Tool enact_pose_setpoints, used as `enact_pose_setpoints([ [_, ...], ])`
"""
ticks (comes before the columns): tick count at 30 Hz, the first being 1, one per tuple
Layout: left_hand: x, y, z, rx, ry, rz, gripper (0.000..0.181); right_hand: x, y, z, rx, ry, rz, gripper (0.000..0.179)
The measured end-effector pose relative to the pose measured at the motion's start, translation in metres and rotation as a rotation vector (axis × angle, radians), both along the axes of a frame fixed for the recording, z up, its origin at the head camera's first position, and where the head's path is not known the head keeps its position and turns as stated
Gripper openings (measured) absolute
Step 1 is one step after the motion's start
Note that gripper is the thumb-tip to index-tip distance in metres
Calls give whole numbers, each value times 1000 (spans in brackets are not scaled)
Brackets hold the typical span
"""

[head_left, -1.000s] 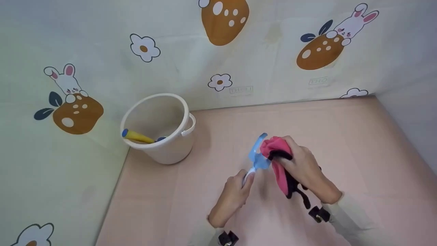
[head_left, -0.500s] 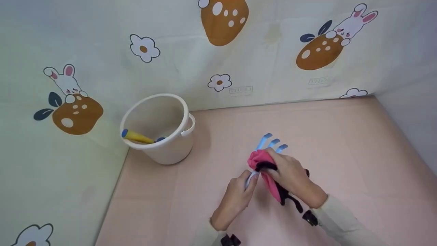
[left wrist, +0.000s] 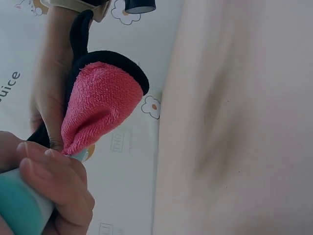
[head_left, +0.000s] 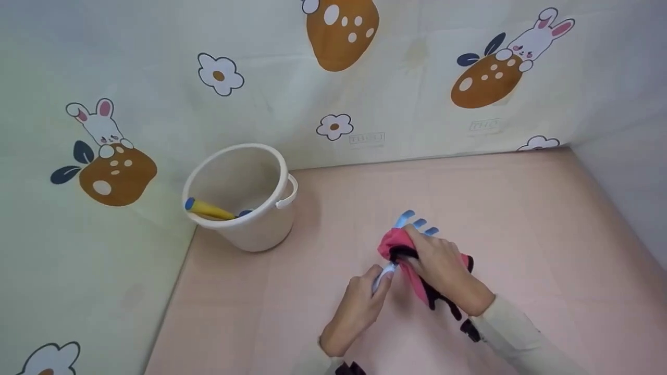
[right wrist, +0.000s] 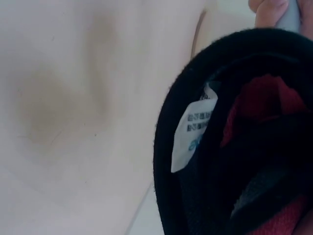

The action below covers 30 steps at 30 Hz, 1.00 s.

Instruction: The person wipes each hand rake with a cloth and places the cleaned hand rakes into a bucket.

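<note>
A small hand rake with blue prongs (head_left: pixel 404 217) is held above the floor in the head view. My left hand (head_left: pixel 357 302) grips its pale handle (head_left: pixel 382 277), whose teal end (left wrist: pixel 22 203) shows in the left wrist view. Around the base of the prongs my right hand (head_left: pixel 443 265) clasps a pink cloth (head_left: pixel 394 240) with black edging. In the right wrist view, a white label (right wrist: pixel 194 129) hangs inside a fold of the black edging. Most of the rake's head is hidden by the cloth and the right hand.
A white bucket (head_left: pixel 266 234) with a side handle stands at the left near the wall. Leaning inside it is a yellow-handled tool (head_left: pixel 211 209) with a blue tip. Patterned sheeting (head_left: pixel 406 94) hangs behind and at the sides of the pinkish surface (head_left: pixel 250 312).
The right hand has moved left and slightly down, bringing the cloth over the rake's neck. The rake has turned, so its separate prong tips now show. Over the last half second, only slight shifts appear.
</note>
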<state>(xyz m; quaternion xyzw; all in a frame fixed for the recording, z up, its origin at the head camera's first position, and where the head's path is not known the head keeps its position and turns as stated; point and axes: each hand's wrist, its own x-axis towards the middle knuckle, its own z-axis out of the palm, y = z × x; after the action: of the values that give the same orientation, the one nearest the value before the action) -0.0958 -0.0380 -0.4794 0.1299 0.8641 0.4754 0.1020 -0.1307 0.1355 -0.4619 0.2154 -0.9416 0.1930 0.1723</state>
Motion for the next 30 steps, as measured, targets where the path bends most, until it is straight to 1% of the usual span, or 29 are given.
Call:
enact_pose_setpoints([
  [5, 2, -2, 1, 61, -87, 6, 33, 0, 2, 0, 48, 2, -44, 45],
  [7, 2, -2, 2, 81, -96, 12, 33, 0, 2, 0, 64, 18, -57, 47],
  [10, 2, -3, 3, 87, -100, 21, 32, -1, 1, 0, 88, 40, -89, 50],
  [13, 1, -4, 3, 73, -93, 20, 32, -1, 0, -1, 109, 52, -115, 52],
  [17, 0, -5, 1, 51, -72, 18, 32, -4, -3, -3, 125, 48, -130, 51],
  [21, 0, -5, 1, 40, -70, 18, 31, -9, -2, -4, 136, 60, -142, 48],
  [26, 1, -4, 2, 49, -92, 6, 30, -15, 3, -4, 170, 105, -181, 45],
  [30, 1, -2, 3, 52, -117, 4, 30, -18, 6, -5, 248, 131, -198, 43],
])
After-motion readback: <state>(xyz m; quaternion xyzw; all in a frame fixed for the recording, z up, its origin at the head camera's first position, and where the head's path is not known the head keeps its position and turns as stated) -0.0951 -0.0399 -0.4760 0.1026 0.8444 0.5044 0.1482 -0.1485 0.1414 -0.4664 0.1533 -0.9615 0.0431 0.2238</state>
